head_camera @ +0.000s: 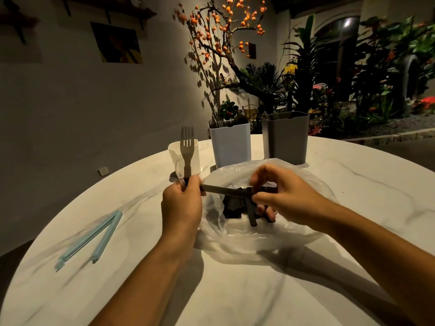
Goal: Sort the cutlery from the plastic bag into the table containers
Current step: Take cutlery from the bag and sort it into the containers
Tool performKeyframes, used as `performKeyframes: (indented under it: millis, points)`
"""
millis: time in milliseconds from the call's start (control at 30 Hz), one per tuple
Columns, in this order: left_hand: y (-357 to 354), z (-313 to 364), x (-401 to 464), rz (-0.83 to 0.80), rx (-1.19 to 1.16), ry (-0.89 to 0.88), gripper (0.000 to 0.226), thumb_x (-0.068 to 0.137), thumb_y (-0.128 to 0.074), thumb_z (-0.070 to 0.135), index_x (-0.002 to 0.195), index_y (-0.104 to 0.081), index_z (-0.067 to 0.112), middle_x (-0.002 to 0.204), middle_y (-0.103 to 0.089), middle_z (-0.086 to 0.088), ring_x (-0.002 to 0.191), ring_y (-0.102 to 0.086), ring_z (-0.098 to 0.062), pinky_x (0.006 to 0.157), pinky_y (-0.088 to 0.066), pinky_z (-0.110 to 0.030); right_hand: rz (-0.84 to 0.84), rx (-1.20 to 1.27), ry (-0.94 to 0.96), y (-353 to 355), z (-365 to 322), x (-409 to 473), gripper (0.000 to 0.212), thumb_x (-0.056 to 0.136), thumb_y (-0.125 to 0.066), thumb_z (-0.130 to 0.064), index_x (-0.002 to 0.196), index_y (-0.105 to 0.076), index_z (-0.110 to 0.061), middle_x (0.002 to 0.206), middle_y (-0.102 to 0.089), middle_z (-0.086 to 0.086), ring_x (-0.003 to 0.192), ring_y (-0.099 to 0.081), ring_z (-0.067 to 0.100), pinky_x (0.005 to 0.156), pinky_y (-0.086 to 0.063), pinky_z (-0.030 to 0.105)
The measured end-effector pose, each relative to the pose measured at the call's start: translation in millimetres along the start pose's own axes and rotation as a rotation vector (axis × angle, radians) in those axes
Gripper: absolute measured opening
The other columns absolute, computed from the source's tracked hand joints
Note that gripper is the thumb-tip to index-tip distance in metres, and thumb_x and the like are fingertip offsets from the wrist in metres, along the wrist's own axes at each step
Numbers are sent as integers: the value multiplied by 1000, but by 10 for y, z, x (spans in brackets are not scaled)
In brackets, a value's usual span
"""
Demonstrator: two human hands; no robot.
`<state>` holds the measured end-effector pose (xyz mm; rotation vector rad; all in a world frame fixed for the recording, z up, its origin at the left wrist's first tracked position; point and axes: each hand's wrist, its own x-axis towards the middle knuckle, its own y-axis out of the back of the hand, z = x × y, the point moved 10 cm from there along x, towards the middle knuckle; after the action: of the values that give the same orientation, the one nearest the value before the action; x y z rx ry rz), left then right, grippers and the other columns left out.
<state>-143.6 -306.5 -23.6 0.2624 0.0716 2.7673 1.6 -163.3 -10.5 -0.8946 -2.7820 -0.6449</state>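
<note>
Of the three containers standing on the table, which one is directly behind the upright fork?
The small white cup at the left. The fork, held upright by the left hand, overlaps it; the taller white container and grey container stand further right.

The left hand (181,203) grips a fork (187,151) upright, its tines well above the fingers, and a dark utensil (223,190) that runs sideways from those fingers to the right hand (277,196). The right fingers pinch that utensil's far end over an open bag (294,234); more dark cutlery (251,215) lies just below them. Beyond the fingers stand a cup (175,149), a white bin (230,147) and a grey bin (286,137).
</note>
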Motion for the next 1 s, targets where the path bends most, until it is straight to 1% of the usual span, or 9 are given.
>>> performKeyframes:
  millis: [67, 133, 233, 333, 500, 667, 767, 867, 1000]
  points:
    - [-5, 14, -1, -22, 138, -56, 27, 101, -49, 33, 79, -60, 21, 79, -62, 2, 73, -57, -12, 69, -52, -27, 60, 179, 29, 107, -54, -6, 17, 88, -64, 3, 100, -61, -9, 94, -70, 11, 80, -73, 24, 65, -58, 27]
    - [-99, 10, -38, -94, 230, -94, 30, 101, -49, 27, 74, -60, 18, 74, -61, 5, 70, -56, -8, 59, -43, -18, 130, 378, 41, 221, -85, -10, 18, 84, -65, -1, 101, -64, -6, 91, -73, 12, 83, -74, 26, 69, -59, 27]
    - [-330, -7, -119, -263, 235, -108, 36, 101, -48, 25, 70, -63, 15, 68, -62, 5, 68, -56, -8, 60, -42, -19, 240, 415, 67, 357, -101, -17, 19, 88, -63, -11, 107, -63, -8, 92, -75, 9, 82, -74, 23, 65, -59, 26]
    - [-559, -8, -275, -493, 135, -56, 40, 102, -45, 38, 76, -64, 13, 51, -51, 8, 47, -45, -5, 48, -36, -15, 295, 371, 95, 435, -112, -31, 18, 94, -59, -16, 111, -59, -11, 91, -76, 6, 77, -73, 19, 61, -56, 26]
    - [-779, -36, -538, -790, -2, 15, 51, 98, -36, 50, 89, -62, 7, 56, -51, -2, 43, -40, -10, 40, -33, -20, 330, 320, 142, 501, -175, -55, 15, 101, -49, -19, 115, -53, -16, 85, -75, 3, 59, -62, 14, 54, -51, 25]
    - [-752, -4, -495, -680, 53, -30, 53, 100, -34, 47, 92, -63, 4, 61, -59, -6, 43, -46, -12, 41, -41, -23, 352, 297, 181, 517, -241, -74, 18, 105, -39, -21, 107, -54, -11, 79, -74, 4, 54, -58, 12, 48, -48, 23]
    - [-718, 15, -447, -601, 35, -38, 49, 100, -38, 43, 95, -63, 1, 63, -63, -6, 51, -58, -12, 55, -55, -25, 333, 310, 187, 504, -262, -77, 18, 105, -38, -20, 101, -54, -12, 79, -74, 5, 55, -58, 14, 49, -48, 24]
    - [-700, 40, -447, -577, 32, -89, 37, 101, -41, 37, 90, -64, 9, 63, -68, 1, 60, -67, -9, 60, -55, -16, 323, 290, 191, 474, -284, -75, 17, 104, -41, -20, 98, -57, -16, 74, -72, -1, 64, -64, 20, 51, -49, 20]
    - [-710, 60, -429, -601, -61, -80, 33, 100, -42, 35, 99, -65, 12, 83, -75, -5, 79, -74, -17, 75, -60, -26, 289, 241, 212, 356, -297, -59, 14, 101, -48, -20, 99, -62, -23, 82, -70, -8, 75, -67, 16, 56, -52, 21]
